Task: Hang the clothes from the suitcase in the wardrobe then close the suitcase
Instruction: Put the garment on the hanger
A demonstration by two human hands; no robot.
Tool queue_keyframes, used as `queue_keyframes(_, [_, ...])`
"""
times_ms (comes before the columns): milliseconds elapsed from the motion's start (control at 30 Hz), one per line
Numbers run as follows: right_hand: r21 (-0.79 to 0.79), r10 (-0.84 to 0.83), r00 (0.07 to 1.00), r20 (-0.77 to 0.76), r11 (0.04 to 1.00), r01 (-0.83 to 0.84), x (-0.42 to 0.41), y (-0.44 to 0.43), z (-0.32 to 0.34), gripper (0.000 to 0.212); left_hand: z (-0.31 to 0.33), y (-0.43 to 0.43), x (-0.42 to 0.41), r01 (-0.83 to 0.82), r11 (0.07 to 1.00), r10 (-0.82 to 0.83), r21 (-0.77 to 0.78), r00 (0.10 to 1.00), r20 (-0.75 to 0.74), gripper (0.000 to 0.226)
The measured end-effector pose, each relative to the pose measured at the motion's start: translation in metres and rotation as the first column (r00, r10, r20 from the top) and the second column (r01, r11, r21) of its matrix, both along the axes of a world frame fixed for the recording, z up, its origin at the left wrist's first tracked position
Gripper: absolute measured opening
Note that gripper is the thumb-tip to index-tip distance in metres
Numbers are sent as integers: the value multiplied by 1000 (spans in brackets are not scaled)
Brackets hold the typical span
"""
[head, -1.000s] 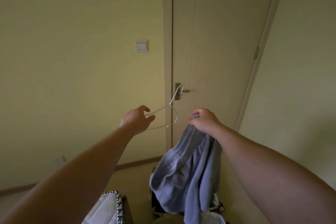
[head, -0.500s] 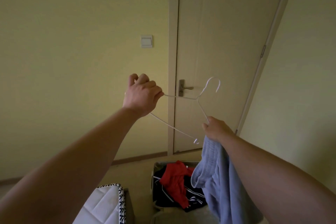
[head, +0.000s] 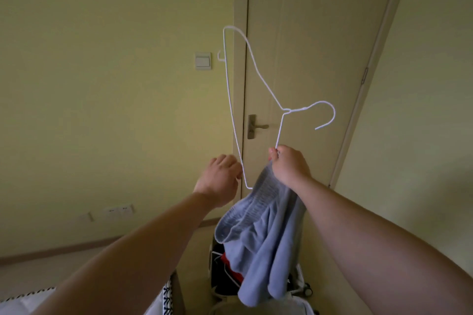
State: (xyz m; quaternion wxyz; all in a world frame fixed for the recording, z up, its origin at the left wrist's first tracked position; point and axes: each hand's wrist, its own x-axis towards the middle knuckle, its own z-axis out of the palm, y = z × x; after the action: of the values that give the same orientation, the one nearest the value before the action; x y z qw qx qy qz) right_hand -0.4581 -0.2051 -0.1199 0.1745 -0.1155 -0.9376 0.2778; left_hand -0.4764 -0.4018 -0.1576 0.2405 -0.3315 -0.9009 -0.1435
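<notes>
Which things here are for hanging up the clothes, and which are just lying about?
For the job: white hanger, blue garment, suitcase, red clothes, left hand, right hand.
Just there: door, door handle, light switch, wall sockets.

floor [head: 51, 273]: pale beige and smooth, seen at the bottom left and behind the arms; a brown skirting [head: 64, 249] runs where it meets the wall.
suitcase [head: 211, 271]: lies open on the floor near the foot of the door, its light rim facing left; a small dark wheel [head: 308, 290] shows at its right side.
in the suitcase: a red garment [head: 230, 267] on top of dark clothes [head: 222, 285] with thin white lines.
white quilted item [head: 163, 299]: at the bottom edge, just left of the suitcase, with a black-and-white patterned border; cannot tell what it is, and its base is out of view.
</notes>
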Motion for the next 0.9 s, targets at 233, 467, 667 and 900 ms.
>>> queue_keyframes(233, [-199, 32, 978, -207, 977, -74, -5, -29, 30, 36, -35, -13, -9, -160, 970, 35, 184, 839, 543, 12])
queue_keyframes(467, [-483, 58, 960, -275, 855, -190, 2, -41, 51, 37, -56, -36, -2, -229, 970, 135, 76, 775, 617, 24])
queue_keyframes(667, [-479, 108, 957, -270, 847, -231, 8, -38, 60, 36, -53, -52, -4, -377, 923, 259, 72, 749, 609, 75])
queue_keyframes(900, [-364, 144, 960, -240, 903, -226, 7, -16, 60, 36, -10, -95, -47, -459, 886, 323, 63, 710, 626, 25])
